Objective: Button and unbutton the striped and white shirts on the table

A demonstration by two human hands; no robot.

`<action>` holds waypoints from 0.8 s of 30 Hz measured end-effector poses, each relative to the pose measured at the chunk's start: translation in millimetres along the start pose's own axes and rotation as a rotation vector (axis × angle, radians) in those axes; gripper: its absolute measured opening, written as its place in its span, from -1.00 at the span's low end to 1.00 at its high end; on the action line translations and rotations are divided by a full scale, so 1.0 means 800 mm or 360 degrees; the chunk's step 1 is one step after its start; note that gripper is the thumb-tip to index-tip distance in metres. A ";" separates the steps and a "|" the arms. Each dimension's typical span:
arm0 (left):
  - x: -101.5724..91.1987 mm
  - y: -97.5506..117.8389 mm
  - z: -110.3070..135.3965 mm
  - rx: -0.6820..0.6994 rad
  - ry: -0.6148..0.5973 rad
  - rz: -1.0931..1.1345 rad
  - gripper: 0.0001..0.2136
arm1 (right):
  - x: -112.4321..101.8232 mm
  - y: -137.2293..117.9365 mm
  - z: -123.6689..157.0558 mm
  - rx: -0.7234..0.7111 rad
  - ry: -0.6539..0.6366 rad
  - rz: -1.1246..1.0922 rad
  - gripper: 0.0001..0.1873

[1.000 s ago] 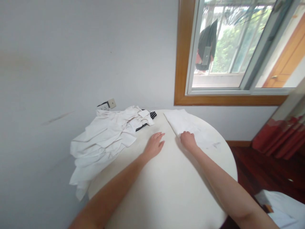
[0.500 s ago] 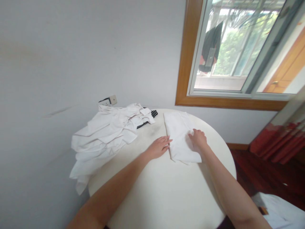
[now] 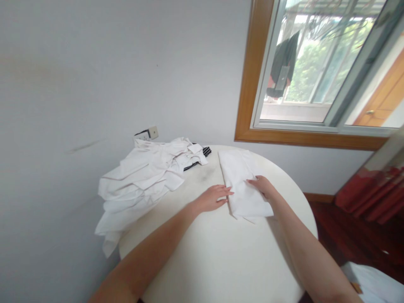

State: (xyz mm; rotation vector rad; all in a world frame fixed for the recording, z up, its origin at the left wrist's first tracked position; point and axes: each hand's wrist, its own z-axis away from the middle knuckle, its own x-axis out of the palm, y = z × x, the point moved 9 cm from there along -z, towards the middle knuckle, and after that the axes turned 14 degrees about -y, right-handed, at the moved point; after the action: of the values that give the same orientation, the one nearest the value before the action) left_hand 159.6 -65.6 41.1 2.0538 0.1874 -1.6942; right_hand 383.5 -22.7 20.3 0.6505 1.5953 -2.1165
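Seen from the head camera, a round white tabletop [image 3: 217, 256] stands pushed up against a pale wall. On its far half, a little to the right of the middle, lies a folded white cloth [image 3: 237, 172], a long flat rectangle running from the far rim back toward the person.

The right hand [image 3: 263, 187] lies palm down on the near part of that cloth, fingers stretched out and loose, pressing flat and gripping nothing. The left hand [image 3: 214, 198] rests flat on the bare tabletop just beside the cloth. It is opened out too, and its fingertips [image 3: 229, 193] touch the cloth's left edge. Both bare forearms reach in from the near side of the tabletop.

On the left side a pile of white garments [image 3: 142, 181] sits crumpled, and part of it hangs over the rim toward the wall. A black-and-white striped cloth [image 3: 203, 151] peeps out from under the far end of the pile, well apart from the folded cloth. Behind the pile, a wall socket [image 3: 150, 133] is set in the wall.

Up on the right, a window [image 3: 315, 71] with a wooden frame [image 3: 251, 84] looks out on greenery, and a dark garment [image 3: 282, 63] hangs outside the glass. Below the window, past the tabletop's right edge, there is dark red wooden floor [image 3: 334, 229] and some red fabric [image 3: 372, 189] against the wall. A bit of white fabric [image 3: 377, 284] shows in the bottom right corner; I cannot tell what it is.
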 end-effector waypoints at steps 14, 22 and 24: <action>-0.025 -0.110 0.036 -0.0404 0.1086 0.1558 -0.51 | 0.110 -0.145 0.090 -0.1193 -0.0099 0.0553 -0.55; -0.035 -0.106 0.043 -0.0525 0.0965 0.0933 -0.30 | 0.169 -0.155 0.129 -0.1352 -0.0960 0.0345 -0.63; -0.032 -0.092 0.035 -0.0499 0.0799 0.0607 -0.26 | 0.142 -0.148 0.106 -0.1239 -0.0809 0.0144 -0.62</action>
State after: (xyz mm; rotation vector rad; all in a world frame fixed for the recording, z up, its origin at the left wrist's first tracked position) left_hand 99.8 -8.0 42.7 2.0698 0.1908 -0.8501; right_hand 213.2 -78.6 65.1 -0.0738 1.8236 -1.2677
